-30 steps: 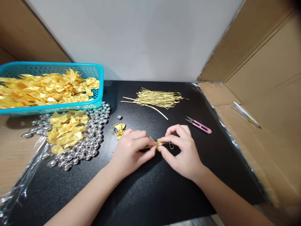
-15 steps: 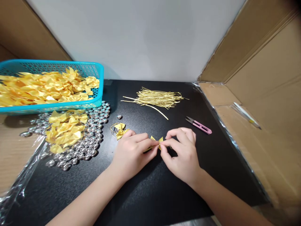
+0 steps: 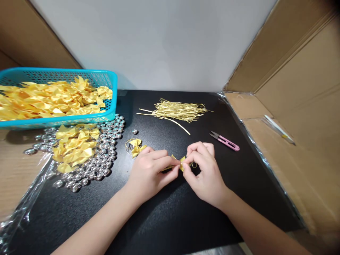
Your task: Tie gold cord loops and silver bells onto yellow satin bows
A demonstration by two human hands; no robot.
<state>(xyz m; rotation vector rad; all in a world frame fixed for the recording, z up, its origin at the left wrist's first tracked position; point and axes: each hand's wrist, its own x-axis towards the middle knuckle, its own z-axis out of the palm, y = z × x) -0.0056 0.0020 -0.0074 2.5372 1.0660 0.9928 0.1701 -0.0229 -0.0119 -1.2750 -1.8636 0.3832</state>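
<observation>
Both hands meet over the black table, pinching at a small yellow ribbon bow (image 3: 182, 159) from either side. My left hand (image 3: 154, 170) is closed, thumb and forefinger pressed on the bow's left side, with a bit of gold tie showing under the fingers. My right hand (image 3: 204, 171) is closed in a pinch at the bow's middle; a thin gold loop (image 3: 194, 165) sticks out beside its fingers. The fingertips hide most of the bow. Just beyond my left hand lie finished-looking yellow bows (image 3: 136, 146) with thin gold loops.
A blue basket (image 3: 113, 95) of yellow bows stands back left. Before it, more bows (image 3: 75, 145) lie among silver beads (image 3: 99, 171); one bead (image 3: 135, 131) sits apart. Gold ties (image 3: 177, 109) are piled at the back. Pink thread snips (image 3: 225, 141) lie right, a white pen-like tool (image 3: 278, 131) beyond.
My right hand's fingers have curled in tighter at the bow, and the gold loop beside them shows more clearly. My left hand has stayed nearly still.
</observation>
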